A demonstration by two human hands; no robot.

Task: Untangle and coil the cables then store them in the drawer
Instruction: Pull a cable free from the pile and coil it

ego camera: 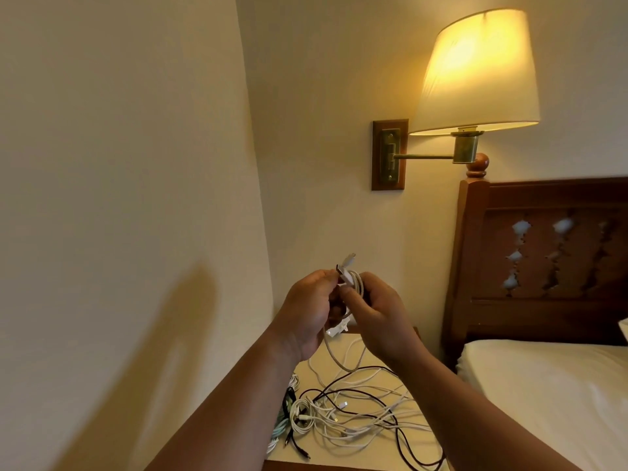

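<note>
Both hands are raised above the nightstand and hold one white cable wound into small loops. My left hand grips the loops from the left, with two plug ends sticking up above its fingers. My right hand pinches the coil from the right. A loop of the same cable hangs down below the hands toward the tabletop. On the nightstand lies a tangled heap of white and black cables, and a teal cable lies at its left edge. No drawer is in view.
A lit wall lamp on a brass arm juts out above the nightstand. A wooden headboard and a bed with white bedding stand at the right. A bare wall runs along the left.
</note>
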